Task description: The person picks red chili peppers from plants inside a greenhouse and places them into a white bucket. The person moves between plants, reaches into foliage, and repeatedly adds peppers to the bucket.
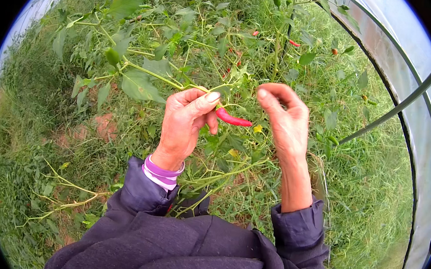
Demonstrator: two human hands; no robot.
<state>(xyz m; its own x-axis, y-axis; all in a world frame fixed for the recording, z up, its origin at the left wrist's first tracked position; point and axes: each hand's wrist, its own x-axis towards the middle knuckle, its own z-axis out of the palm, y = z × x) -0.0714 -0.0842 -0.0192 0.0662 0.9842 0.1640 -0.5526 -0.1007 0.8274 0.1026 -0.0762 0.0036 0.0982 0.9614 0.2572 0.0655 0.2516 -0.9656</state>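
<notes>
My left hand (186, 120) pinches a green chili plant branch (153, 74) between thumb and fingers. Right beside its fingertips, a red chili pepper (234, 118) points to the right, its stalk end close to the thumb. My right hand (288, 119) is raised to the right of the pepper, apart from it. Its thumb and index fingertips come together, and I see nothing between them. Leaves (139, 84) and a green pepper (112, 56) grow along the held branch to the left.
Other chili stems (227, 174) spread in front of my body. More red peppers (294, 43) and green peppers (276, 0) hang farther off. Tall grass (362, 209) covers the ground. A metal pipe (390, 111) slants in at the right, before a plastic sheet wall (419, 198).
</notes>
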